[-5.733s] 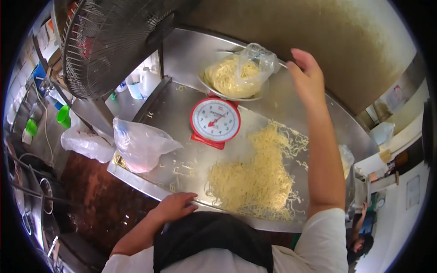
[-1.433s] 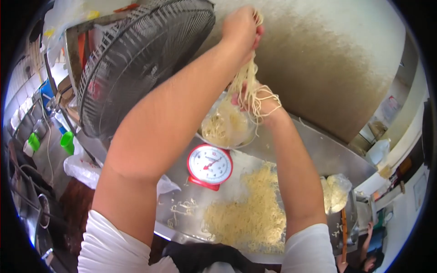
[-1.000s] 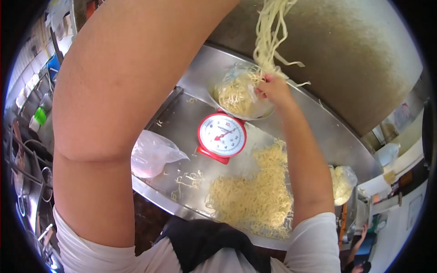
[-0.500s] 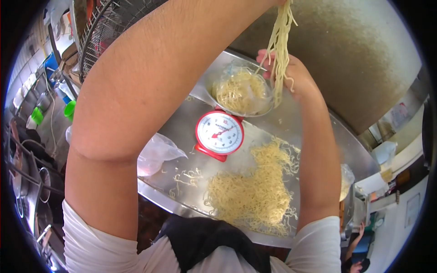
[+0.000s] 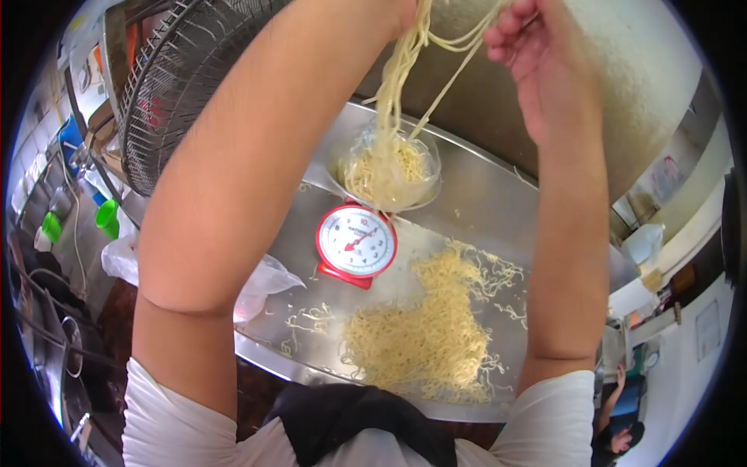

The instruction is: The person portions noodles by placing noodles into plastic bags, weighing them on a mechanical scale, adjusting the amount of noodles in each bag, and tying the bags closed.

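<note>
Long yellow noodles (image 5: 398,78) hang from my left hand (image 5: 406,17), which is mostly cut off by the top edge of the view. My right hand (image 5: 533,58) is raised at the upper right with its fingers curled, and a few strands stretch between it and the hanging bunch. Beneath them, a plastic bag (image 5: 416,183) with noodles in it lies in the pan (image 5: 331,173) of a red dial scale (image 5: 356,243). The lower ends of the hanging strands reach down over the bag. A flat pile of noodles (image 5: 424,335) is spread before me.
The metal table (image 5: 498,233) has a raised rim. A clear plastic bag (image 5: 264,284) sits at its left edge, near loose noodle scraps (image 5: 307,319). A wire-guarded fan (image 5: 191,86) stands at the upper left. Another person (image 5: 618,436) is at the far lower right.
My right hand has risen from beside the scale pan to the top right, with strands now drawn out to it. My left hand and the hanging noodles have shifted left, over the pan.
</note>
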Action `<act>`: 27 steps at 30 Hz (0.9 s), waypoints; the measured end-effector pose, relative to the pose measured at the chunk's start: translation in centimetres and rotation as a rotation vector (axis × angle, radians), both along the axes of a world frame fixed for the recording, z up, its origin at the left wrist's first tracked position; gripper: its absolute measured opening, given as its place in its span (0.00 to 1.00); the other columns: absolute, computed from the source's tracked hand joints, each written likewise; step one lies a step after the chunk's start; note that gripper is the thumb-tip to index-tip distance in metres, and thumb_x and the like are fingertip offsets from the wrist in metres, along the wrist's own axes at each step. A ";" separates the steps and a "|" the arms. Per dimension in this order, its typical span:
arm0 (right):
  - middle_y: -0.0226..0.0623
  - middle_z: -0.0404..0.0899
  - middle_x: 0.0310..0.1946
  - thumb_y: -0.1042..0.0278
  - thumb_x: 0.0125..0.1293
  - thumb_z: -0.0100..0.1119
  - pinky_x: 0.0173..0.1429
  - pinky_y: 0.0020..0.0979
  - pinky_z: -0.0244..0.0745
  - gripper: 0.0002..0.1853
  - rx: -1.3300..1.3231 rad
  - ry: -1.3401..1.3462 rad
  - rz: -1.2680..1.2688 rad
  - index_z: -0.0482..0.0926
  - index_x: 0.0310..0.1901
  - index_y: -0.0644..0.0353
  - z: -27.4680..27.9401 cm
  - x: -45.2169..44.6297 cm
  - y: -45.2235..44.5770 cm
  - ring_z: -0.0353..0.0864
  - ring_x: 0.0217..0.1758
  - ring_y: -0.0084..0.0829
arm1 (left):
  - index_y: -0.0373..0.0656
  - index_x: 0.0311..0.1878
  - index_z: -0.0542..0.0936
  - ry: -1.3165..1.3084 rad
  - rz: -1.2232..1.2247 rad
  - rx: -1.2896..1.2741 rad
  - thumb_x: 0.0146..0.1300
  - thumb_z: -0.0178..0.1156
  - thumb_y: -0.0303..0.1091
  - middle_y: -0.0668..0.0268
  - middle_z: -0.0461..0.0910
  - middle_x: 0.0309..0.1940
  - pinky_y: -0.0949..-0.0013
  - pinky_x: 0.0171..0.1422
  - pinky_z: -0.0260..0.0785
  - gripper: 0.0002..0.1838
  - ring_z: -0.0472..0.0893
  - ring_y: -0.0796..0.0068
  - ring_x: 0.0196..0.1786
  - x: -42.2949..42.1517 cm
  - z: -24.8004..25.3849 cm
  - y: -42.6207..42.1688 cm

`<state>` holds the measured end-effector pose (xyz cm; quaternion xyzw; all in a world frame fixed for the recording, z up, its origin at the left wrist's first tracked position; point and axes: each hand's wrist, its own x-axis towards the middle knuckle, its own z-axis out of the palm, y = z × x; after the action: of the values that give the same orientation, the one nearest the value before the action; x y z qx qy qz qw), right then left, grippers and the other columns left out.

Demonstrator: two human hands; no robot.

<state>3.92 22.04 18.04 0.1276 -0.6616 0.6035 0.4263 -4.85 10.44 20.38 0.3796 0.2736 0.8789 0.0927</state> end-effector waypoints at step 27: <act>0.34 0.82 0.35 0.63 0.62 0.63 0.45 0.27 0.75 0.17 -0.061 -1.267 -0.157 0.79 0.48 0.64 -42.9 20.8 4.3 0.80 0.37 0.24 | 0.44 0.53 0.79 0.813 0.007 -1.517 0.58 0.59 0.41 0.50 0.73 0.58 0.56 0.67 0.63 0.20 0.72 0.52 0.61 8.3 -49.9 -10.2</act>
<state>24.73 26.32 -24.91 -0.3149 -0.7752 0.5477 -0.0010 3.47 0.22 -29.54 0.4995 0.8000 0.2545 0.2136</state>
